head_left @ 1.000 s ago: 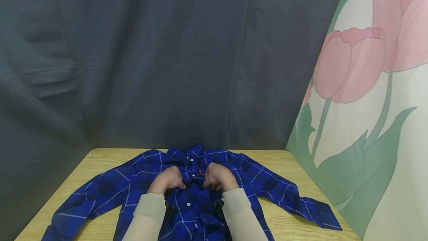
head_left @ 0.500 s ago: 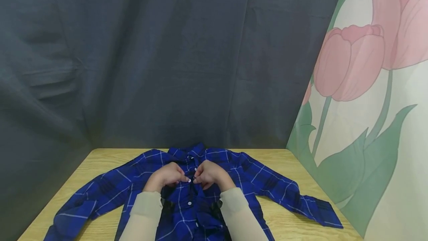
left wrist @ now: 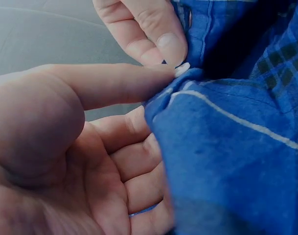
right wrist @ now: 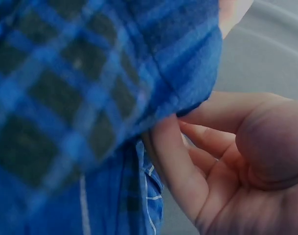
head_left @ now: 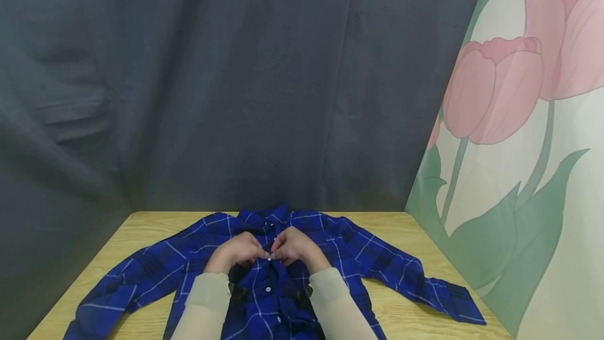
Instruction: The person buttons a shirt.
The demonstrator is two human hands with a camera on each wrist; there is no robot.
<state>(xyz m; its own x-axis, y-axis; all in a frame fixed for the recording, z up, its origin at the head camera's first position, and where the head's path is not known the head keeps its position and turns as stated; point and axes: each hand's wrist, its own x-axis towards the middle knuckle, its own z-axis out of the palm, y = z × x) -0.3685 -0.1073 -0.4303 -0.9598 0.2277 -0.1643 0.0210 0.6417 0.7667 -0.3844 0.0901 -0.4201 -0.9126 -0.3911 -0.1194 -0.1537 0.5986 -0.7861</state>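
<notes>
A blue plaid long-sleeved shirt [head_left: 165, 251] lies front up on the table, collar toward the far edge and sleeves spread. At its front opening my left hand [head_left: 237, 250] pinches the cloth edge between thumb and fingers. Close against it, my right hand [head_left: 297, 247] pinches the facing edge. A small white button [left wrist: 182, 69] shows between the two thumb tips in the left wrist view. Just above it is a buttonhole [left wrist: 190, 18] in the placket. Folded cloth hides my right fingertips in the right wrist view. Another white button [head_left: 268, 289] sits lower on the front.
The wooden table [head_left: 410, 235] carries the shirt, whose right-side cuff [head_left: 464, 306] lies near the table's right edge. A dark grey curtain [head_left: 236, 93] hangs behind. On the right stands a wall [head_left: 580, 214] painted with pink tulips.
A second ago the hands were apart over the shirt front. They came together at the opening with a button between them. In the last half second they have closed in on that button.
</notes>
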